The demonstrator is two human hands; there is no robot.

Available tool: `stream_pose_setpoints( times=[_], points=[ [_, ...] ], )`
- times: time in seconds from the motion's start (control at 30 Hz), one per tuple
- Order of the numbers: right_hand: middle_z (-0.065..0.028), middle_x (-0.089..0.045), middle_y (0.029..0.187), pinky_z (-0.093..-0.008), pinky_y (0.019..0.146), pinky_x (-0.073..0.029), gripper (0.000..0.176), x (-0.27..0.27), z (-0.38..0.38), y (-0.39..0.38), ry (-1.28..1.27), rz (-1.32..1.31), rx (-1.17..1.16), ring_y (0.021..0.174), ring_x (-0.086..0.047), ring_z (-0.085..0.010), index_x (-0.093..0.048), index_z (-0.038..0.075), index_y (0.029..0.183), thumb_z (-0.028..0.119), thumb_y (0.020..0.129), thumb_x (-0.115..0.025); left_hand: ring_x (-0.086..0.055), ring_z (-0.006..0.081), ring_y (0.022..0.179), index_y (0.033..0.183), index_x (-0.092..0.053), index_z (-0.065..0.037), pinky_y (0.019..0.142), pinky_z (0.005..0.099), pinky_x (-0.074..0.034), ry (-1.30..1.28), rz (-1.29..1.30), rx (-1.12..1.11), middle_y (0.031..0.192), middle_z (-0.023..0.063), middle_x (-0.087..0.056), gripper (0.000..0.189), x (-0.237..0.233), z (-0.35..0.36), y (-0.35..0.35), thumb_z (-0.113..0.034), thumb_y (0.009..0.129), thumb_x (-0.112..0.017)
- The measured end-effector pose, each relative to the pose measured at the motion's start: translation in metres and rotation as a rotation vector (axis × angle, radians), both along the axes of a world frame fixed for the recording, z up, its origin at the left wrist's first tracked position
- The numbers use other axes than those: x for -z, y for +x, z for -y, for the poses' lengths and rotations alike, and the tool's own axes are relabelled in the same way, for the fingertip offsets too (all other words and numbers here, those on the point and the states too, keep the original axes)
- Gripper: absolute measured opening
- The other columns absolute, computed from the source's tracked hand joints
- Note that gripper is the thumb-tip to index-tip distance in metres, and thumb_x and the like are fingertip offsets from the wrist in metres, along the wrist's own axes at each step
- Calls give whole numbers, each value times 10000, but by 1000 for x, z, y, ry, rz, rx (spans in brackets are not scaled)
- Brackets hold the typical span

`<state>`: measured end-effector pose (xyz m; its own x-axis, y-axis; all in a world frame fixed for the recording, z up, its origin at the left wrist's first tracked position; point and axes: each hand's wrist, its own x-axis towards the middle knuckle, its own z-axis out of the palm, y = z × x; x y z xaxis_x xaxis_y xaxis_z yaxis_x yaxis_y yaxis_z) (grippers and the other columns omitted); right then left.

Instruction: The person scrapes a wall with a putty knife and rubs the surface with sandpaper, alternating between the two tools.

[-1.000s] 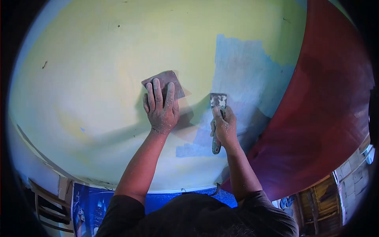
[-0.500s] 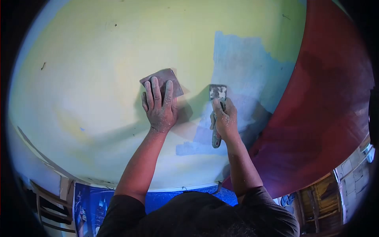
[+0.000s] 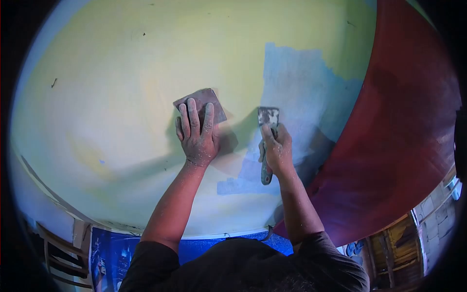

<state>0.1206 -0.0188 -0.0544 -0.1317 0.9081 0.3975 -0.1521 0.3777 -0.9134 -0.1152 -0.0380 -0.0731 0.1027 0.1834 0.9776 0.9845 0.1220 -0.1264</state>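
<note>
My left hand (image 3: pixel 198 138) lies against the pale yellow wall (image 3: pixel 112 87) with its fingers stretched over a square of brownish-grey sandpaper (image 3: pixel 214 106), pressing it flat. White dust coats its fingers and wrist. To the right, my right hand (image 3: pixel 278 150) is wrapped around the handle of a putty knife (image 3: pixel 268 116). The knife's blade points up, its metal spotted with white and dark residue, and the handle's end sticks out below the fist. Behind the knife is a light blue painted patch (image 3: pixel 296 73) on the wall.
A dark red surface (image 3: pixel 399 107) curves down the right side. Several small nails or marks (image 3: pixel 54 82) dot the wall. Below stand a slatted wooden chair (image 3: pixel 63 248), a blue printed sheet (image 3: pixel 114 253) and a wooden frame (image 3: pixel 396 248) at lower right.
The whole view has shifted slightly, so the wall and both hands sit a little lower. Both hands keep the same hold and nearly the same place on the wall.
</note>
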Motion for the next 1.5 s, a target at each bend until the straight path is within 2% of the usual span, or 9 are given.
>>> stream_pose_setpoints(
  times=[0.27, 0.47, 0.8, 1.1, 1.3, 1.5],
  points=[
    [-38, -556, 757, -312, 437, -490, 320, 1, -2, -4, 40, -36, 10, 519, -553, -127, -564, 14, 1079, 315, 1149, -645, -333, 521, 1619, 1598, -609, -135, 1276, 658, -231, -21, 12, 8, 1751, 295, -381, 522, 0, 1, 0, -387, 1149, -522],
    [-67, -584, 693, -335, 432, -473, 339, -19, 1, -2, 39, 6, 0, 494, -551, -140, -527, -4, 1070, 309, 1159, -621, -331, 524, 1620, 1605, -605, -142, 1271, 662, -251, -7, 8, 21, 1749, 295, -385, 524, 1, 0, -2, -370, 1138, -532],
    [-28, -550, 768, -317, 441, -512, 303, -18, 3, 2, -15, 13, -5, 530, -563, -124, -559, 2, 1093, 289, 1147, -641, -331, 518, 1622, 1588, -619, -135, 1264, 660, -263, -6, 15, 21, 1743, 295, -395, 528, 3, -2, -3, -428, 1169, -486],
    [-39, -566, 718, -317, 423, -478, 310, -20, 3, 3, -4, 49, 29, 502, -553, -131, -566, 8, 1085, 303, 1148, -640, -323, 519, 1625, 1590, -613, -131, 1266, 664, -257, -9, 15, 24, 1744, 296, -390, 525, 2, -2, -3, -414, 1161, -506],
    [-56, -570, 682, -343, 417, -464, 323, -29, -4, 0, 57, -40, -12, 469, -527, -136, -540, -4, 1078, 300, 1149, -626, -334, 520, 1619, 1587, -616, -130, 1267, 664, -257, 2, 6, 39, 1743, 304, -387, 520, 3, 1, -2, -390, 1146, -524],
    [-56, -584, 691, -327, 428, -478, 308, -26, 5, 4, 6, 16, 18, 478, -541, -138, -570, 4, 1085, 299, 1144, -638, -330, 523, 1619, 1594, -607, -131, 1266, 664, -252, -15, 9, 19, 1741, 314, -383, 526, 2, 3, -1, -388, 1141, -529]
  ],
)
